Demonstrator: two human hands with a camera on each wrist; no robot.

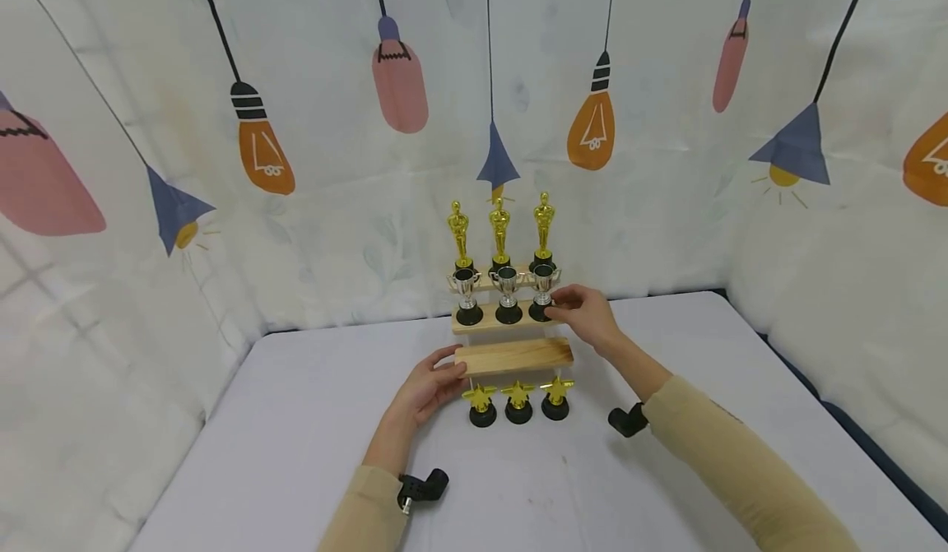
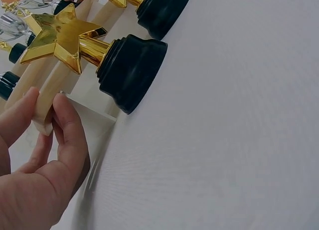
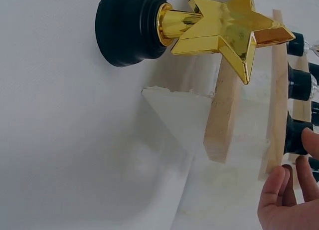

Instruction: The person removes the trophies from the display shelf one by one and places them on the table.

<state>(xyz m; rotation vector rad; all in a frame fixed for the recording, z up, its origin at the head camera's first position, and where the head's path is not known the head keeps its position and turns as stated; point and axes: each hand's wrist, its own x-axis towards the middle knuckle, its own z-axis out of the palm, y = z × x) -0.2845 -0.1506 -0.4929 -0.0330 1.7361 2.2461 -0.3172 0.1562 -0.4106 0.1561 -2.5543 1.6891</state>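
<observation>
My left hand (image 1: 433,383) pinches the left end of the lowest wooden shelf board (image 1: 514,359), its thumb on one face and fingers on the other in the left wrist view. Out at the right, my right hand (image 1: 585,315) holds the black base of the rightmost silver trophy cup (image 1: 543,280), which stands upright on the middle board (image 1: 489,323). Two more silver cups (image 1: 507,282) are beside it. Gold figure trophies (image 1: 499,231) stand on the top board behind. In front of the lowest board, three gold star trophies (image 1: 518,396) stand on the table.
The tiered stand has a pale side support (image 3: 174,110) beneath the lowest board. A white-covered table (image 1: 318,420) lies around it. Close behind hangs a white cloth backdrop (image 1: 355,239) with printed lamps.
</observation>
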